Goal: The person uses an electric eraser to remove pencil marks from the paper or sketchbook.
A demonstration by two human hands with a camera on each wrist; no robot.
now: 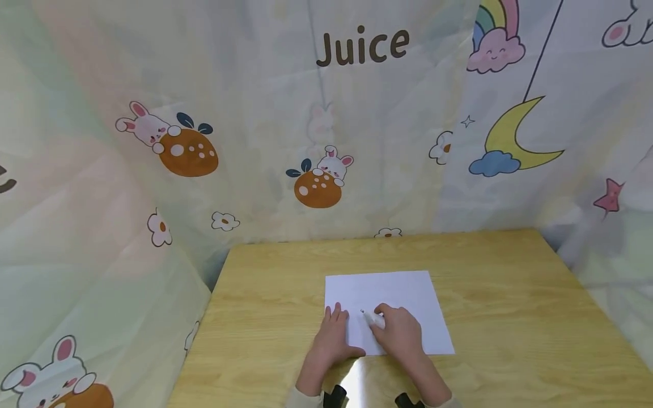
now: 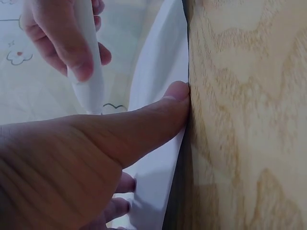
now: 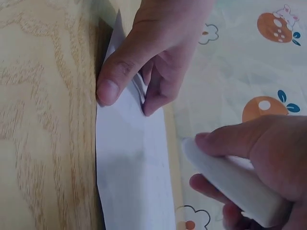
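Observation:
A white sheet of paper lies flat on the wooden table. My left hand rests on its left side, fingers pointing away from me. In the left wrist view its thumb is stretched out to the paper's near edge. My right hand grips a thick white pen between thumb and fingers. The pen tapers toward a small dark tip, which points up and left over the middle of the sheet in the head view. Part of the pen's body is hidden by the right hand.
The wooden table extends on both sides of the paper. A printed cloth with rabbits, flowers and a moon hangs behind and along the sides. Black wrist straps show near the front, by a bright patch of light on the wood.

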